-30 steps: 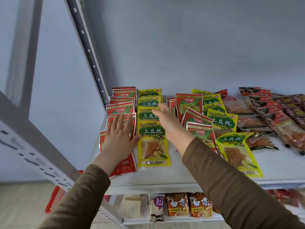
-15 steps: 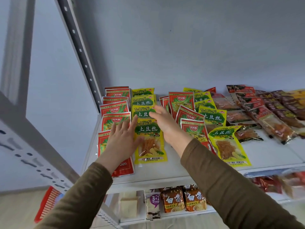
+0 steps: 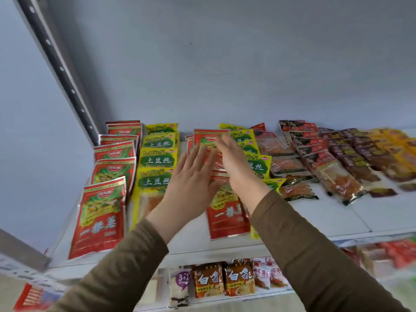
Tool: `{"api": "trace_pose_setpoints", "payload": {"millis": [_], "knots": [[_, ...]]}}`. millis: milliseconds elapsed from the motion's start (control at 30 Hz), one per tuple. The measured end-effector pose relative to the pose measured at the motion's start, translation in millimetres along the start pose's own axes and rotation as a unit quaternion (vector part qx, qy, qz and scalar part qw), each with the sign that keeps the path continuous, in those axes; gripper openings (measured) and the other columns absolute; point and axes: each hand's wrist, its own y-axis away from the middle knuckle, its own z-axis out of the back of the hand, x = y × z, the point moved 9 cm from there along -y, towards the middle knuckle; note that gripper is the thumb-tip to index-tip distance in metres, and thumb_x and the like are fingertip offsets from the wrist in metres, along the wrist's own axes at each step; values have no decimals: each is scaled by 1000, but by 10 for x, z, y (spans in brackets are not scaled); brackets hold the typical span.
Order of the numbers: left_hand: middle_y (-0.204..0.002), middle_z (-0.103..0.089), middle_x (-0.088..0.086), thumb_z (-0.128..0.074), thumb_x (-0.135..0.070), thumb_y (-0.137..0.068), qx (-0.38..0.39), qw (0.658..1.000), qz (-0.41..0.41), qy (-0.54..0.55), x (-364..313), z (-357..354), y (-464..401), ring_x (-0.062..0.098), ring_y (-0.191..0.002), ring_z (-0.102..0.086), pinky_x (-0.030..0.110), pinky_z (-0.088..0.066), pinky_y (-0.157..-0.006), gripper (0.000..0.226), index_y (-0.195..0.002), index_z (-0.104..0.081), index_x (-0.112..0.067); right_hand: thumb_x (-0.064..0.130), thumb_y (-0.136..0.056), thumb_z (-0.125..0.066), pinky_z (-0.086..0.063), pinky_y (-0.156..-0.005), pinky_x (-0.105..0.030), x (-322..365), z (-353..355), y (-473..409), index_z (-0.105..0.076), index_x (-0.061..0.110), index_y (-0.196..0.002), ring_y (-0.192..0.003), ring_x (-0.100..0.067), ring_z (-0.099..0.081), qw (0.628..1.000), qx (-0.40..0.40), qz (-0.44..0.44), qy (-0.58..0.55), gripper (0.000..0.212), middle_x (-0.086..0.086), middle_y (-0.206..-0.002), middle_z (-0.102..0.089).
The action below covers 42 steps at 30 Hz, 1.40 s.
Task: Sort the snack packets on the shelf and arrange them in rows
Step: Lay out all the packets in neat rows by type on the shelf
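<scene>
Left hand: fingers spread flat over the red packets.
Right hand: fingers straight, pressed together, on the same row.
Shelf: white.

Left of the left hand, the yellow-green packets read "TuDouSi" and "土豆丝", and the red packets beyond them carry a small logo too blurred to read. Below both hands, on the lower shelf, two orange packs read "白象" and a small white pack reads "3+2".
</scene>
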Motion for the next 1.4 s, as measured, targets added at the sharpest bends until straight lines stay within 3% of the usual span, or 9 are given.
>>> {"api": "trace_pose_setpoints", "payload": {"millis": [333, 500, 600, 767, 900, 1033, 1100, 1267, 1400], "knots": [[-172, 12, 5, -17, -71, -99, 146, 982, 117, -36, -595, -791, -98, 27, -157, 16, 55, 2, -126, 82, -163, 10, -28, 39, -105, -46, -32, -100, -33, -309, 284, -269, -29, 22, -157, -146, -20, -34, 993, 88, -81, -8, 58, 0, -161, -32], [-172, 8, 0, 8, -77, -84, 128, 983, 132, -25, -486, -851, -49, 24, -157, 17, 55, 4, -126, 92, -163, 6, -31, 31, -104, -50, -31, -107, -36, -277, 148, -287, -22, 21, -159, -147, -21, -30, 990, 118, -80, -12, 63, -1, -163, -27], [-173, 5, -4, -5, -72, -94, 111, 984, 138, -28, -397, -843, -10, 20, -157, 16, 54, 7, -125, 82, -164, 4, -30, 31, -102, -50, -30, -113, -40, -273, 85, -316, -19, 20, -160, -146, -21, -31, 988, 129, -86, 11, 66, -2, -164, -25], [-172, 6, -8, -21, -70, -99, 104, 982, 155, -24, -283, -813, 11, 17, -156, 20, 53, 14, -125, 81, -164, 0, -27, 33, -105, -46, -35, -97, -34, -360, 79, -420, -37, 13, -153, -132, -23, -46, 980, 142, -141, 17, 53, -5, -152, -45], [-172, 8, -6, -20, -74, -96, 106, 983, 149, -5, -267, -812, -10, 19, -157, 18, 53, 7, -126, 84, -165, -3, -28, 30, -106, -44, -40, -64, -25, -337, 158, -530, -49, 9, -138, -88, -10, -58, 985, 107, -130, 36, 39, -5, -119, -62], [-173, 2, -3, -17, -74, -95, 56, 984, 162, 43, -126, -708, -47, 18, -158, 11, 49, 0, -126, 79, -163, -16, -34, 33, -104, -49, -44, -94, -36, -388, 53, -591, -39, 11, -149, -128, -28, -52, 983, 106, -145, 41, 51, -9, -145, -50], [-173, 0, -1, -18, -68, -99, 27, 985, 171, 20, 6, -642, -84, 21, -158, 9, 48, -2, -126, 72, -163, -16, -35, 29, -102, -52, -39, -90, -34, -367, 7, -639, -33, 10, -151, -131, -28, -49, 983, 101, -145, 45, 56, -10, -147, -47], [-171, 13, 8, -25, -72, -98, 69, 976, 203, 30, 178, -789, -140, 32, -156, 18, 52, 0, -126, 77, -163, 1, -38, 14, -100, -53, -40, -46, -20, -329, -37, -779, -50, 3, -136, -64, -9, -54, 981, 79, -171, 45, 37, 2, -80, -57], [-172, 9, 6, -28, -75, -96, 68, 972, 216, 69, 129, -875, -139, 31, -157, 14, 55, -10, -125, 81, -162, 3, -40, 14, -101, -51, -44, -51, -24, -381, -108, -851, -57, 1, -133, -59, -14, -58, 972, 101, -205, 55, 34, -4, -91, -69]]}}
